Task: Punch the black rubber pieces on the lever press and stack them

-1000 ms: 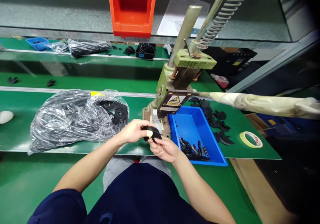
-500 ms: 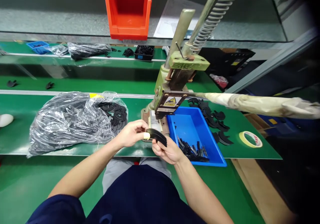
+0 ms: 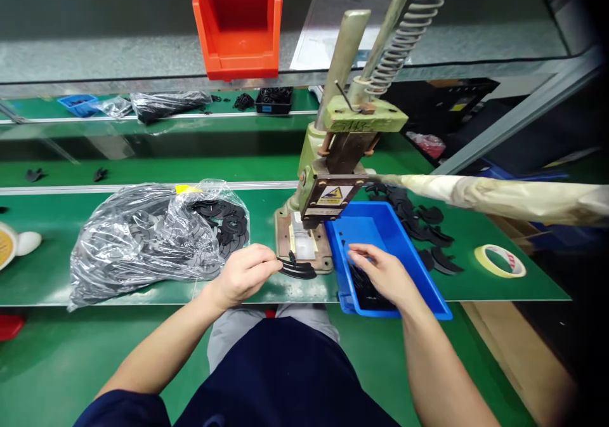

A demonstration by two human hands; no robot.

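The blue tray (image 3: 380, 214) sits by the front edge of the worktop (image 3: 259, 205), just right of the press (image 3: 333, 179), and holds small black pins (image 3: 364, 290). The right hand (image 3: 384, 275) is inside it, fingers bent over the pins; I cannot tell if it grips one. The left hand (image 3: 245, 276) pinches a curved black piece (image 3: 299, 269) at the press base. A plastic bag (image 3: 143, 236) of black rings fills the left side. Loose black parts (image 3: 421, 221) and a tape roll (image 3: 499, 261) lie toward the right edge.
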